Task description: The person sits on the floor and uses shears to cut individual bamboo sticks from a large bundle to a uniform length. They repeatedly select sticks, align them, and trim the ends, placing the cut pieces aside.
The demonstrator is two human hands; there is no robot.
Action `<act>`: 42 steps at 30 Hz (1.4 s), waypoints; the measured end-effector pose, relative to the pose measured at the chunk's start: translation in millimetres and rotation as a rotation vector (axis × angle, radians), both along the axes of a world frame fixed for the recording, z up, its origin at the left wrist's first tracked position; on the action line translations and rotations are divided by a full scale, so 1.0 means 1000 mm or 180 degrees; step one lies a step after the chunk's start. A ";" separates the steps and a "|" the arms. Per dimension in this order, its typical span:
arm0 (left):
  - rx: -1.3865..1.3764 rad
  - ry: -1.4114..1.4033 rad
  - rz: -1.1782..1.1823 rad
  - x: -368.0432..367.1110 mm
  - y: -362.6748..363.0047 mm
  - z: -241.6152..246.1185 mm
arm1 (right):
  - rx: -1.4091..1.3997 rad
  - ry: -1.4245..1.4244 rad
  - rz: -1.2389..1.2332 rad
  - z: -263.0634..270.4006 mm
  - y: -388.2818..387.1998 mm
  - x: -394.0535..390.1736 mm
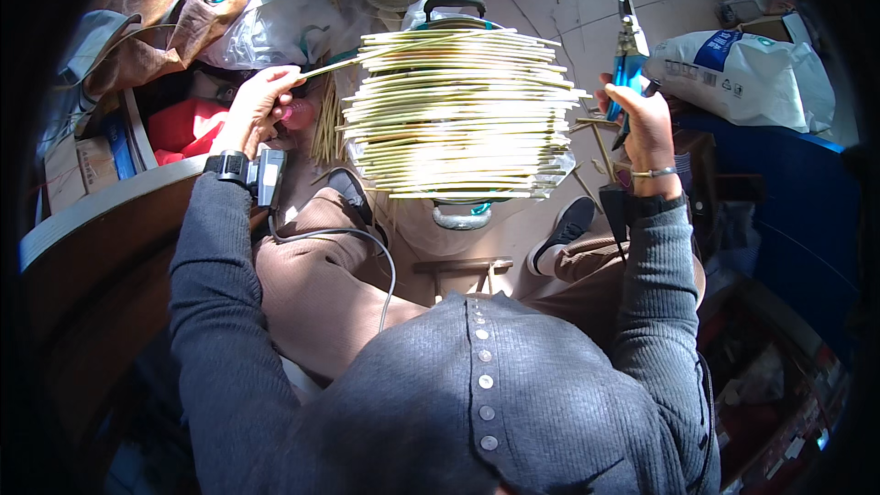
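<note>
Many thin, pale green-yellow plant stalks (454,103) lie side by side, crosswise, on top of a pot with two loop handles. The pot's dark far handle (454,1) and its wrapped near handle (462,218) stick out beyond them; most of the pot is hidden. To the left, my left hand (260,108) pinches the end of one stalk (331,69) that runs to the top of the layer. On the right, my right hand (643,113) grips blue-handled pruning shears (627,58), blades pointing away from me and apart from the stalks.
More loose stalks (327,120) lie on the floor left of the pot, with cut pieces (605,155) at its right. A stuffed white plastic bag (742,79) rests on a blue surface at right. A curved table edge (117,203) borders my left arm. A small wooden stool (464,266) stands between my feet.
</note>
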State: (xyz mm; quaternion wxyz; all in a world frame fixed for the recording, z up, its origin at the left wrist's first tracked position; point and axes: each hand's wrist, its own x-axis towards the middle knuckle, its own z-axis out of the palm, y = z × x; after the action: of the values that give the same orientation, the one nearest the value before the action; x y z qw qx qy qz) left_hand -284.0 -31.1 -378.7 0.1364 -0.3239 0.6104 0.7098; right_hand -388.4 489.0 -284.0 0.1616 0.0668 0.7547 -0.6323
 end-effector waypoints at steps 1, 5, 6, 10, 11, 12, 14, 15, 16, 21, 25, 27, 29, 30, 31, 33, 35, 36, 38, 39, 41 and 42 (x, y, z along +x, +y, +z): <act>-0.0037 0.0043 0.0002 -0.001 0.005 0.003 | 0.0075 0.0036 -0.0107 0.008 -0.001 0.003; 0.0002 0.0176 -0.0140 -0.001 0.030 0.026 | 0.0298 0.0034 -0.0044 0.053 0.010 0.022; 0.0095 0.0226 -0.0240 0.000 0.038 0.034 | 0.0248 0.0110 -0.0101 0.061 0.014 0.027; 0.0163 0.0143 -0.0453 0.009 0.086 0.068 | -0.0278 0.0485 -0.0281 0.081 0.025 0.045; 0.0124 0.0249 -0.0532 0.013 0.103 0.073 | -0.0406 0.0537 -0.0390 0.082 0.028 0.048; 0.0004 0.0270 -0.0679 0.017 0.122 0.077 | -0.0503 0.0629 -0.0371 0.084 0.032 0.053; 0.0057 0.0292 -0.0897 0.031 0.159 0.082 | -0.0484 0.0748 -0.0363 0.087 0.043 0.065; 0.0274 0.0347 -0.0976 0.039 0.177 0.083 | -0.0462 0.0815 -0.0367 0.086 0.051 0.072; 0.0081 0.0161 -0.1151 0.045 0.195 0.082 | -0.0492 0.0828 -0.0409 0.086 0.057 0.077; 0.0053 0.0122 -0.0988 0.096 0.262 0.069 | -0.0939 0.0941 -0.0479 0.079 0.097 0.103; -0.0157 0.0122 -0.0605 0.122 0.308 0.038 | -0.1440 0.0685 -0.0702 0.072 0.114 0.120; 0.0155 -0.0001 -0.0203 0.136 0.334 0.017 | -0.1563 0.0615 -0.0631 0.066 0.115 0.122; 0.0378 -0.0241 -0.0444 0.139 0.351 -0.004 | -0.1559 0.0614 -0.0567 0.061 0.116 0.118; 0.0343 -0.0256 -0.0257 0.144 0.363 -0.012 | -0.1484 0.0616 -0.0557 0.060 0.115 0.117; 0.0322 -0.0271 -0.0065 0.148 0.374 -0.019 | -0.1451 0.0619 -0.0511 0.059 0.116 0.116; 0.0351 -0.0356 -0.0240 0.150 0.379 -0.027 | -0.1357 0.0612 -0.0518 0.059 0.117 0.115; 0.0032 -0.0146 -0.0571 0.149 0.381 -0.028 | -0.1296 0.0481 -0.0677 0.058 0.115 0.115; -0.0313 0.0119 -0.0838 0.145 0.381 -0.027 | -0.1448 0.0450 -0.0781 0.057 0.113 0.116; -0.0974 0.0834 -0.1304 0.138 0.381 -0.020 | -0.1340 0.0536 -0.0756 0.058 0.111 0.117; -0.0875 0.0710 -0.1417 0.134 0.382 -0.015 | -0.1319 0.0597 -0.0759 0.059 0.110 0.117; -0.1082 0.0840 -0.1637 0.129 0.378 -0.005 | -0.1186 0.0584 -0.0657 0.059 0.109 0.116; -0.1289 0.0942 -0.1645 0.124 0.370 0.000 | -0.1106 0.0563 -0.0631 0.058 0.109 0.117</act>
State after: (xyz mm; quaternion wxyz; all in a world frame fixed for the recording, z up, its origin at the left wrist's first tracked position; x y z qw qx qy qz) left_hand -160.1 338.8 -379.2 0.1545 -0.0731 0.8136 0.5557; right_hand -271.6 597.7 -226.4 0.0409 0.0561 0.6354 -0.7691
